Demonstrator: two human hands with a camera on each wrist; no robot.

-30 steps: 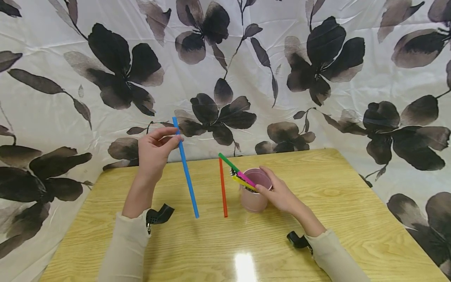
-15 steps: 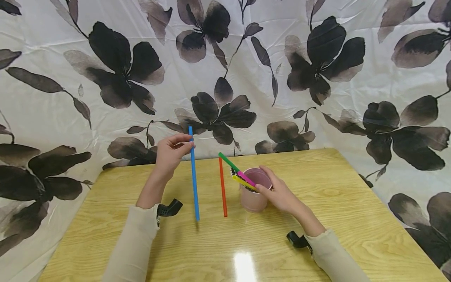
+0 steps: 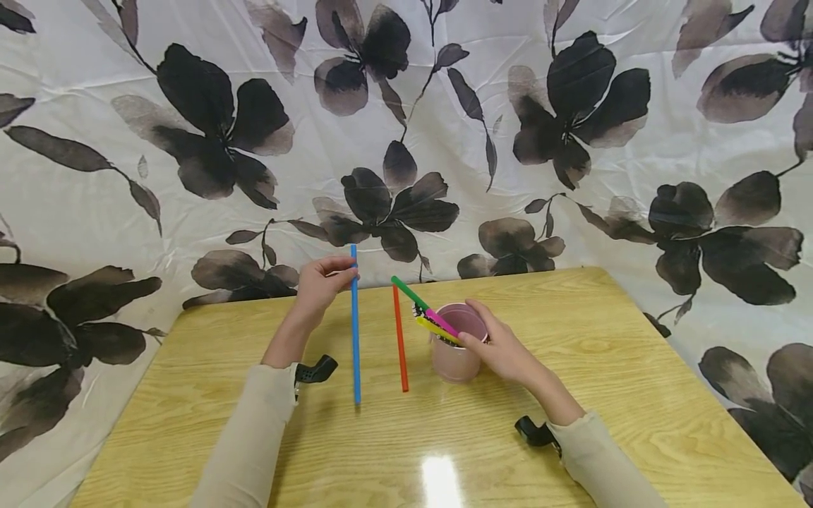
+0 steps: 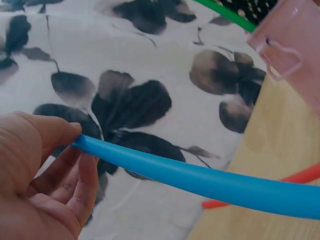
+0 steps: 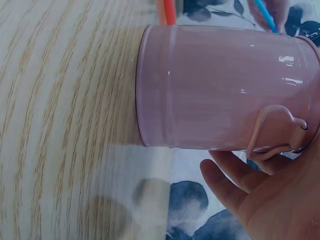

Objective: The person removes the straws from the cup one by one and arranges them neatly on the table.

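Observation:
My left hand (image 3: 324,286) pinches a blue straw (image 3: 356,339) near its top end, between thumb and fingers. The straw hangs nearly upright, its lower end close over the table. Just right of it is a red straw (image 3: 400,339). A small pink metal pail (image 3: 456,363) with a wire handle (image 5: 257,132) stands farther right. Green (image 3: 406,289), magenta (image 3: 441,322) and yellow straws (image 3: 432,328) lean out of the pail's left side, beside something black with white dots (image 4: 250,11). My right hand (image 3: 502,346) grips the pail's rim from the right, thumb at the straws.
The pale wooden table (image 3: 571,395) carries these things, with its far edge against a white cloth (image 3: 286,141) printed with dark flowers. Black wrist cameras (image 3: 315,369) sit at both sleeves.
My left hand has moved right and lower with the blue straw, which has swung from slanted to nearly upright, closer to the red straw. My right hand and the pail stay put.

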